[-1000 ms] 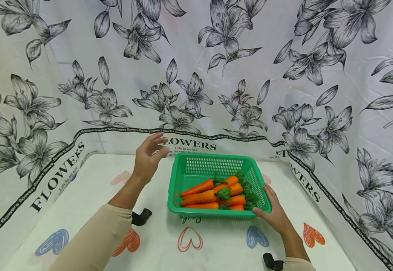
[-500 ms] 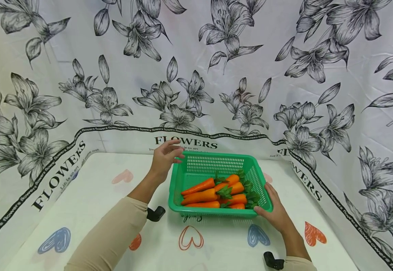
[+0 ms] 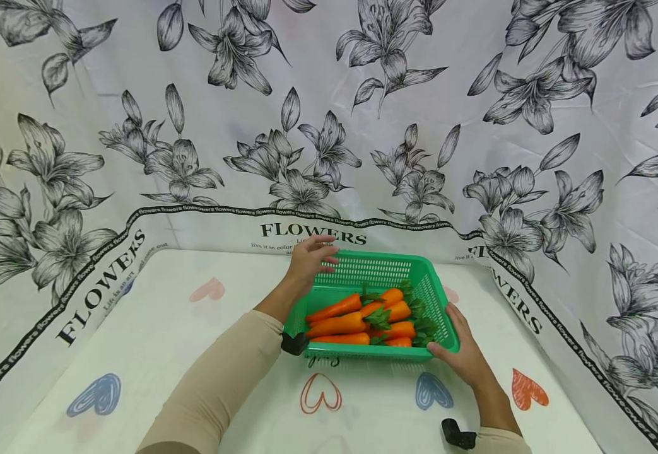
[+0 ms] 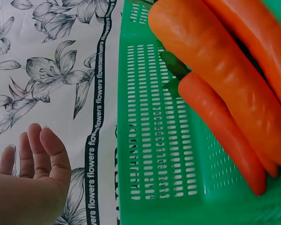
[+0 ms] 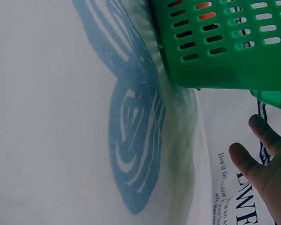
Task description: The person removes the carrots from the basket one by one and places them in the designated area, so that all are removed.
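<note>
Carrots [image 3: 337, 325] lie heaped in the green basket [image 3: 374, 353] on the bench [image 3: 374, 403]. Left hand [image 3: 308, 261], released, hangs near its far left corner; right hand [image 3: 466, 350], spread and unclenched, is at its right. Judged hazard: a left-hand knock, lightly braced, could slide the basket.

We read "FLOWERS" on the curtain [image 3: 311, 82], "live it in color" beneath, "Life is an art" at left, and "flowers" repeated along the black band [image 3: 283, 213]; script on the table [image 3: 385, 403] we cannot make out
</note>
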The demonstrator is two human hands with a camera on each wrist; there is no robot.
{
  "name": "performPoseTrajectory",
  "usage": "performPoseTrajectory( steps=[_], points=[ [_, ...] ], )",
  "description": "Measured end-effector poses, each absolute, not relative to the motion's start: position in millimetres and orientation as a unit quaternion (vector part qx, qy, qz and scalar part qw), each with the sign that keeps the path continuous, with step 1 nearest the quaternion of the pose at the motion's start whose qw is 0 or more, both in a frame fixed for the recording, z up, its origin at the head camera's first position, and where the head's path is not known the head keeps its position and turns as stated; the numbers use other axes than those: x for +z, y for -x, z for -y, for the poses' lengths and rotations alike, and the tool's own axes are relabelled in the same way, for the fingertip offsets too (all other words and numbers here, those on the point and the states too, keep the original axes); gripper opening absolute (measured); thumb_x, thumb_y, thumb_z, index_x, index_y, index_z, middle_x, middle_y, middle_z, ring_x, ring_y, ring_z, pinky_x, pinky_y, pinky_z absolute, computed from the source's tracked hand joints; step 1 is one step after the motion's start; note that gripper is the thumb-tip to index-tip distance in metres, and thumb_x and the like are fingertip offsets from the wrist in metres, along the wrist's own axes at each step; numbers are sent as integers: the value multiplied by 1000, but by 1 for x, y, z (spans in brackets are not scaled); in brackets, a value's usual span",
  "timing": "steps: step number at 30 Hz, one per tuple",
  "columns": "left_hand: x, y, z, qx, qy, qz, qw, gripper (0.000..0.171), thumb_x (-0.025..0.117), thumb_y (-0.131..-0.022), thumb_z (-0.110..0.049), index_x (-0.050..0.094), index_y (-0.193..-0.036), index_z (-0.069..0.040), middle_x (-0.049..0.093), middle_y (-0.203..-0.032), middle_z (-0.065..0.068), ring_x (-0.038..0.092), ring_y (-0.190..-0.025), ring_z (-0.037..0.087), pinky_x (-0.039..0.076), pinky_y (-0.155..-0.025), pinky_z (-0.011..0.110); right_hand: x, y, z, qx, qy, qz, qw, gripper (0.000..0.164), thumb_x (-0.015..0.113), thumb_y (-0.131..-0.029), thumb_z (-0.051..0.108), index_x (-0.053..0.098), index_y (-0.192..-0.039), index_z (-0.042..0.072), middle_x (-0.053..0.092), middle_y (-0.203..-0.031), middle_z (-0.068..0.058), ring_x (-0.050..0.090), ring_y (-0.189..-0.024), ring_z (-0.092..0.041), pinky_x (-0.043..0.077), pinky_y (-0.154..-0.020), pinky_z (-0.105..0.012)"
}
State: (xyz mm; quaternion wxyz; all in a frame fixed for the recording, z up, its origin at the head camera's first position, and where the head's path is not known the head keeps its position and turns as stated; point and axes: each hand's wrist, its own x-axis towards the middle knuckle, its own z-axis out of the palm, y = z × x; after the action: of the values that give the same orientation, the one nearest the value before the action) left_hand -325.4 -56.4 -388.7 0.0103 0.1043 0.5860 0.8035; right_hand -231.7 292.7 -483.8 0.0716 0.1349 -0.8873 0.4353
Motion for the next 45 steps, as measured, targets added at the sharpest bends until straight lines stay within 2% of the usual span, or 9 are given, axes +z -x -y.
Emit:
performPoseTrajectory(
  steps=[5, 12, 18, 25, 31, 36, 41, 45],
  points=[
    [-395, 337, 46, 822, -54, -563, 62, 32, 63, -80, -18, 56, -110, -7, 53, -106, 20, 50, -92, 42, 41, -76, 52, -488, 233, -295, 445, -137, 882, 69, 86, 68, -73, 25, 14, -140, 17, 6, -143, 1, 10, -126, -30, 18, -89, -61],
    [-410, 353, 43, 811, -29, -569, 130, 31, 56, -84, -21, 53, -113, -10, 48, -115, 22, 48, -97, 41, 42, -76, 49, -493, 233, -295, 450, -136, 880, 72, 86, 68, -73, 24, 14, -140, 18, 6, -143, 3, 10, -126, -29, 18, -89, -61],
    [-428, 362, 42, 767, -57, -601, 217, 45, 52, -86, -26, 43, -126, -6, 42, -123, 22, 46, -102, 40, 40, -80, 50, -481, 223, -285, 459, -141, 874, 67, 85, 67, -73, 18, 14, -140, 13, 7, -142, -2, 11, -125, -32, 18, -88, -62],
    [-450, 367, 41, 726, -102, -605, 311, 52, 51, -87, -28, 36, -130, -4, 41, -123, 23, 46, -101, 39, 32, -85, 56, -467, 214, -274, 469, -145, 869, 68, 84, 66, -73, 15, 15, -139, 6, 7, -142, -11, 10, -124, -37, 17, -88, -63],
    [-456, 367, 35, 684, -114, -656, 300, 47, 56, -84, -26, 44, -125, -5, 48, -115, 17, 46, -102, 36, 36, -82, 54, -467, 215, -274, 473, -139, 867, 70, 84, 66, -73, 15, 15, -139, 7, 7, -142, -10, 9, -125, -35, 16, -89, -62],
    [-460, 367, 33, 646, -106, -696, 296, 44, 57, -83, -26, 49, -122, -8, 44, -122, 17, 40, -108, 38, 37, -81, 50, -466, 216, -275, 472, -145, 867, 66, 84, 66, -74, 13, 14, -139, 8, 6, -142, -8, 9, -125, -36, 17, -88, -63],
    [-463, 372, 31, 613, -94, -729, 288, 49, 60, -80, -32, 49, -123, -11, 47, -118, 11, 40, -107, 35, 38, -78, 50, -464, 217, -277, 472, -143, 867, 68, 83, 65, -74, 12, 14, -139, 7, 7, -142, -6, 9, -125, -35, 16, -88, -63],
    [-460, 374, 30, 587, -78, -754, 286, 52, 63, -77, -31, 48, -124, -15, 45, -119, 10, 38, -110, 37, 38, -77, 53, -462, 218, -279, 473, -146, 866, 73, 83, 65, -74, 11, 14, -139, 6, 6, -142, -6, 8, -125, -35, 15, -89, -62]
  ],
)
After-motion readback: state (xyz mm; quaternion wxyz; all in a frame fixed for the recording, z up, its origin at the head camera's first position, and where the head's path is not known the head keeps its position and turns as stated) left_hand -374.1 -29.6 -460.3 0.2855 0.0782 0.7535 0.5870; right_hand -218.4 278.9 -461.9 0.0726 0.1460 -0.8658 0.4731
